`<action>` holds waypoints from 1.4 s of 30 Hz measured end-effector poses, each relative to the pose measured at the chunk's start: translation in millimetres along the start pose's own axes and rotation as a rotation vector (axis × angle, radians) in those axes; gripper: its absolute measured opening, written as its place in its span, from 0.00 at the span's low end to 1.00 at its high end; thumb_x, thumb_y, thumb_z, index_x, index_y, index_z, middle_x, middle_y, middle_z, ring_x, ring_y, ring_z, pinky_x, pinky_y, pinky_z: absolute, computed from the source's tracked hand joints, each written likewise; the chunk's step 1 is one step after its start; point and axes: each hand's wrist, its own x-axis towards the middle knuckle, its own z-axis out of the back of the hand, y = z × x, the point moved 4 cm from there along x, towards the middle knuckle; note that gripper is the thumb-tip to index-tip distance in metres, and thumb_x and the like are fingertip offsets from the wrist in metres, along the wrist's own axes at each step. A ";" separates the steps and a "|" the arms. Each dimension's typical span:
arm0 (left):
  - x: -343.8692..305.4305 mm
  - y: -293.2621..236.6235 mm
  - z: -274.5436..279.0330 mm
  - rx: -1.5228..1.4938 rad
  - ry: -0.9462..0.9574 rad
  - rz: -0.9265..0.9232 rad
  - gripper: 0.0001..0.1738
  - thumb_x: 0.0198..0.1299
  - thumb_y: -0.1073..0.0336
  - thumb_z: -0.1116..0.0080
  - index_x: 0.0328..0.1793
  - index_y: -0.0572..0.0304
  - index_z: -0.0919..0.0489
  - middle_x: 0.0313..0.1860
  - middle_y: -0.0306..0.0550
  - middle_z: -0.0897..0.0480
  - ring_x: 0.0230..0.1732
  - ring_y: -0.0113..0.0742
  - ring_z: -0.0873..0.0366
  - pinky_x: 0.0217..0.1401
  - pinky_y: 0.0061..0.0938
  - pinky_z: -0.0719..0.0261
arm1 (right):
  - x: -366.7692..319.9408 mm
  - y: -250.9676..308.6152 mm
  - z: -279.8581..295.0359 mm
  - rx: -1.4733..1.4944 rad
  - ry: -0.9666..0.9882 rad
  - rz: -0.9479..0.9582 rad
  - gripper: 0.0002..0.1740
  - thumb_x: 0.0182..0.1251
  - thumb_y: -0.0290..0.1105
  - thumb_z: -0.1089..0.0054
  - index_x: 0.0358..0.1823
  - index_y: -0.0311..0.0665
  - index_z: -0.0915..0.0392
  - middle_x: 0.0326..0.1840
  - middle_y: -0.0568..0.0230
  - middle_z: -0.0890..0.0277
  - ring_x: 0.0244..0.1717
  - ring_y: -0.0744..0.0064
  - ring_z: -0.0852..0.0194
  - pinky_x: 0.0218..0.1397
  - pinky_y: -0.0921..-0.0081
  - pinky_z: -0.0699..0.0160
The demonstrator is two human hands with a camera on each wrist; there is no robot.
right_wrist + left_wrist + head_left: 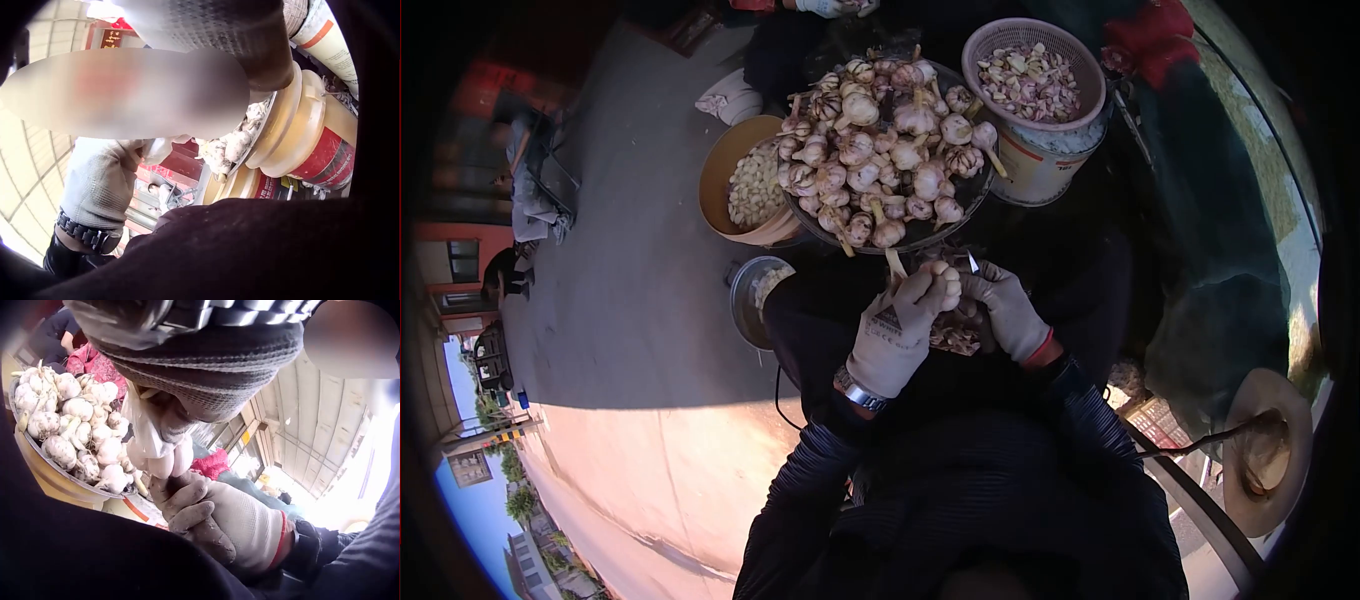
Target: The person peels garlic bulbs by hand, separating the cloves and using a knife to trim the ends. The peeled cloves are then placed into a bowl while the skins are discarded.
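Note:
My gloved left hand (897, 335) grips a partly peeled garlic bulb (946, 284) above my lap, its pale cloves showing beyond the thumb. In the left wrist view, bare cloves (164, 464) hang below the fingers with papery skin around them. Close against the bulb's right side, my gloved right hand (1012, 312) has curled fingers around a small knife (973, 262); only a short pointed blade shows and the handle is hidden. Just beyond both hands stands a wide round tray (975, 205) heaped with whole garlic bulbs (860, 150).
Left of the tray, a tan bucket (718, 175) contains peeled cloves; a metal bowl (745, 305) sits nearer. At the back right, a pink basket (975, 60) of cloves tops a white bucket (1040, 170). Another person's gloved hand (830, 7) appears beyond. A straw hat (1250, 440) lies right.

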 end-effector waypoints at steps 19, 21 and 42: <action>1.6 2.2 9.1 -0.337 -0.163 0.138 0.18 0.59 0.85 0.35 0.53 0.60 0.15 0.53 0.50 0.14 0.54 0.45 0.13 0.55 0.32 0.13 | 7.9 -7.1 20.7 -0.160 0.065 0.019 0.10 0.79 0.34 0.37 0.51 0.35 0.16 0.30 0.70 0.19 0.28 0.82 0.24 0.32 0.81 0.25; -12.8 13.1 7.2 -0.411 -0.229 0.279 0.18 0.58 0.86 0.36 0.52 0.60 0.14 0.55 0.50 0.15 0.55 0.45 0.13 0.56 0.32 0.13 | 5.9 -2.1 19.4 -0.246 -0.018 -0.015 0.12 0.75 0.32 0.31 0.54 0.34 0.15 0.29 0.70 0.17 0.25 0.83 0.25 0.30 0.79 0.24; -42.7 43.1 -22.9 -1.504 0.105 0.475 0.42 0.72 0.51 0.38 0.84 0.70 0.37 0.69 0.48 0.21 0.69 0.36 0.24 0.76 0.30 0.29 | -26.4 46.5 -46.7 -0.725 0.028 0.252 0.12 0.70 0.29 0.32 0.52 0.37 0.12 0.47 0.58 0.10 0.46 0.70 0.11 0.50 0.75 0.14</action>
